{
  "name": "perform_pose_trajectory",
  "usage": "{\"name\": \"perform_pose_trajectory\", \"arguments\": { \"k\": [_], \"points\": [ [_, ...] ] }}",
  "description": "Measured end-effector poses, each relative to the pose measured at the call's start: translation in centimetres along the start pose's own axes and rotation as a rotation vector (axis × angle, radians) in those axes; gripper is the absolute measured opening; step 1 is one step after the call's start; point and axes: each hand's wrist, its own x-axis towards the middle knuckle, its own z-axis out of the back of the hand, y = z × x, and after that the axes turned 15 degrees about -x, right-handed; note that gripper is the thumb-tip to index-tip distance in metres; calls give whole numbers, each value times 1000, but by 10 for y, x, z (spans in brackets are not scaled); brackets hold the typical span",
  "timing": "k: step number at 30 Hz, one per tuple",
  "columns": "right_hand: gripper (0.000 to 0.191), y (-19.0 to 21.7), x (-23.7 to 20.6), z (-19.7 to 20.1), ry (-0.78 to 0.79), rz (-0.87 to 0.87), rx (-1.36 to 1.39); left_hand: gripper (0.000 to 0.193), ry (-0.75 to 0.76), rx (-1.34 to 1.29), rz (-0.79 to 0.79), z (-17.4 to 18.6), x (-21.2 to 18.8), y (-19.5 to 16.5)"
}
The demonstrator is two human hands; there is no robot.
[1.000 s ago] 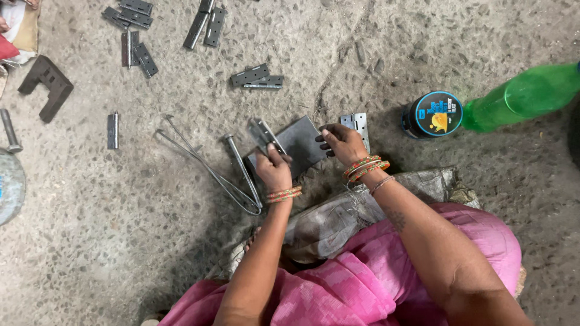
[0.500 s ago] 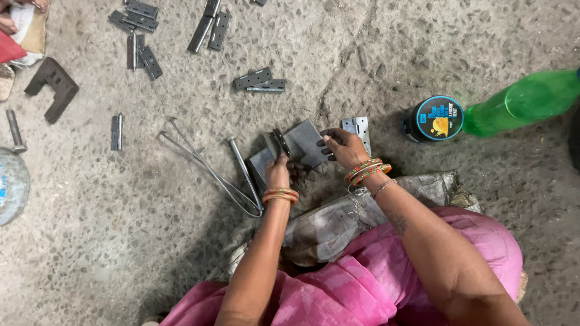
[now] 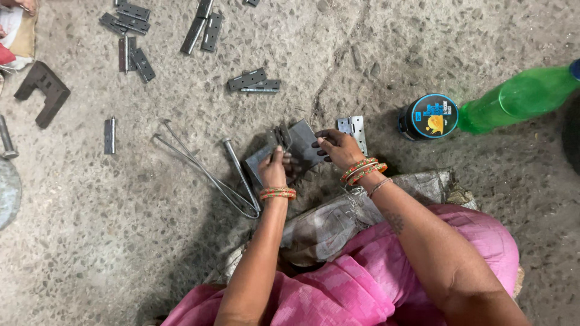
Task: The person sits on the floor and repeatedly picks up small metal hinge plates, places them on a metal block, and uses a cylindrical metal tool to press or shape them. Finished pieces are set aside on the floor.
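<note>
My left hand (image 3: 273, 171) grips a small dark hinge (image 3: 281, 136) and holds it upright on a dark grey metal plate (image 3: 304, 142) lying on the concrete floor. On the plate's right edge, my right hand (image 3: 339, 148) has its fingers curled and pinched over the corner. Whether they also hold something small I cannot tell. A shiny silver hinge (image 3: 354, 127) lies flat just beyond my right hand. Both wrists wear orange and green bangles.
A bent wire loop (image 3: 202, 172) and a steel rod (image 3: 239, 172) lie left of the plate. Several dark hinges (image 3: 254, 81) are scattered farther up. A round blue-lidded tin (image 3: 430, 116) and a green plastic bottle (image 3: 519, 95) lie to the right. At far left sits a dark notched block (image 3: 42, 90).
My left hand has carried the dark hinge up and right, from the plate's left edge onto its top. My right hand stays at the plate's right edge.
</note>
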Motion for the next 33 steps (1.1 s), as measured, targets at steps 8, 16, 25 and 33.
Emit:
{"name": "perform_pose_trajectory", "arguments": {
  "k": [8,16,25,33],
  "points": [
    [33,6,-4,0,17,-17,-29,26,-69,68,-39,-2,-9,13],
    [45,-8,6,2,-118,149,-150,30,450,81,196,-1,-30,17],
    [19,-9,5,-4,-35,5,284,32,418,619,-468,-3,-40,18],
    [21,-8,3,2,98,60,194,30,506,269,-309,2,-36,20]
  ]
}}
